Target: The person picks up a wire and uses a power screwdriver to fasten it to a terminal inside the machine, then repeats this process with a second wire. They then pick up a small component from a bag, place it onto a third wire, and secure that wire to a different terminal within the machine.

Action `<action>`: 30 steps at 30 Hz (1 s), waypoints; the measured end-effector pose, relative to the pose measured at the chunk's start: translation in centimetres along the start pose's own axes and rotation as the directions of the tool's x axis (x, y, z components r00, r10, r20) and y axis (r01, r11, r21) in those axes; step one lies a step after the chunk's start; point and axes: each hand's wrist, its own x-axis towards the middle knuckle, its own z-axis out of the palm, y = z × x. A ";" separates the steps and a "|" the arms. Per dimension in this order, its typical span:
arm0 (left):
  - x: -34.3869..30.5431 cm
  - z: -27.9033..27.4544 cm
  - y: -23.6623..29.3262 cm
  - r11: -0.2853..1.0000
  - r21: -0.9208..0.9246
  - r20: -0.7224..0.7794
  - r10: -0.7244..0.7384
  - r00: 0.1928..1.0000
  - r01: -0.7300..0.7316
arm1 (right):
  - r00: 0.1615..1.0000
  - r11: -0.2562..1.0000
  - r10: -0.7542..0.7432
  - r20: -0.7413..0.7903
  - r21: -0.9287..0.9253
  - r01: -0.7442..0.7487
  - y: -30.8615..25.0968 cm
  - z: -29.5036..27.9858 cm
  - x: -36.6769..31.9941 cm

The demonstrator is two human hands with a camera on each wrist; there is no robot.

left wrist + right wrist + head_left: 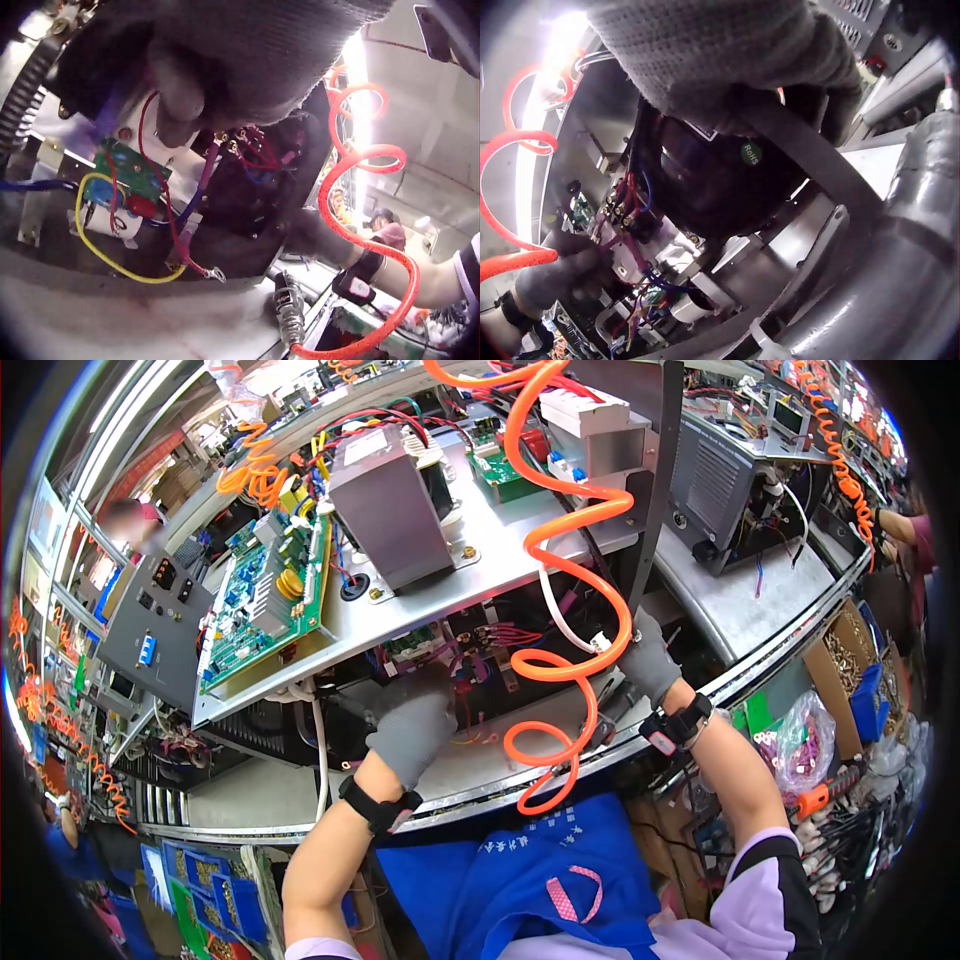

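Note:
The grey-gloved left hand [412,730] reaches under the metal shelf [400,625] of an opened machine. In the left wrist view the left hand [232,64] is bent over the wiring, beside a red wire [145,135]; what its fingertips touch is hidden. The gloved right hand [650,657] is at the machine's right side, by a dark upright post [655,490]. From the right wrist the right hand [727,60] lies over a black rounded part [712,176] with a green RoHS sticker [751,154]; its fingertips are hidden. A yellow wire [112,271] loops below a small green board [131,169].
A coiled orange hose [580,510] hangs between the hands in front of the machine. On the shelf stand a grey metal box [385,510] and a green circuit board [265,595]. To the right are another machine [710,490] and a blue bin [868,705].

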 end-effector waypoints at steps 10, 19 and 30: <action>2.2 -2.4 0.7 0.953 0.112 0.179 0.259 0.949 -0.281 | 0.974 0.986 0.169 0.149 -0.028 -0.167 -1.8 -1.0 0.0; -0.8 -3.4 1.3 0.962 -0.063 -0.082 -0.271 0.959 0.266 | 0.981 0.990 0.141 0.135 0.001 -0.143 -3.4 -1.5 0.2; -0.2 -2.7 2.9 0.902 -0.380 -0.146 -0.275 0.950 0.203 | 0.983 0.986 0.169 0.064 -0.008 -0.169 -3.0 -0.9 0.4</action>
